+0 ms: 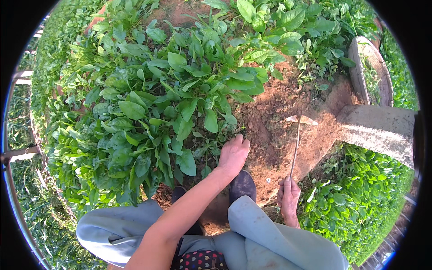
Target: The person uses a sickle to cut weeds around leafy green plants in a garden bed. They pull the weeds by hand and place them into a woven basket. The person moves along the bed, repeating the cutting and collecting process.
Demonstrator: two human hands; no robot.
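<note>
My left hand [234,152] reaches down to small low weeds [233,130] at the right edge of a patch of leafy green plants [184,101]. Its fingers are curled at the soil; whether they pinch anything is hidden. At the lower right, my right hand [289,195] is closed around the lower end of a thin-handled hand hoe [296,148]. The hoe points away from me, and its pointed metal blade [303,119] lies over bare reddish soil [266,135].
A woven basket [362,71] with some plants in it stands tilted at the upper right. A grey, flat-topped slab or board [374,128] lies below it. More leafy plants [351,192] grow at the lower right. My dark shoes [242,185] are between the beds.
</note>
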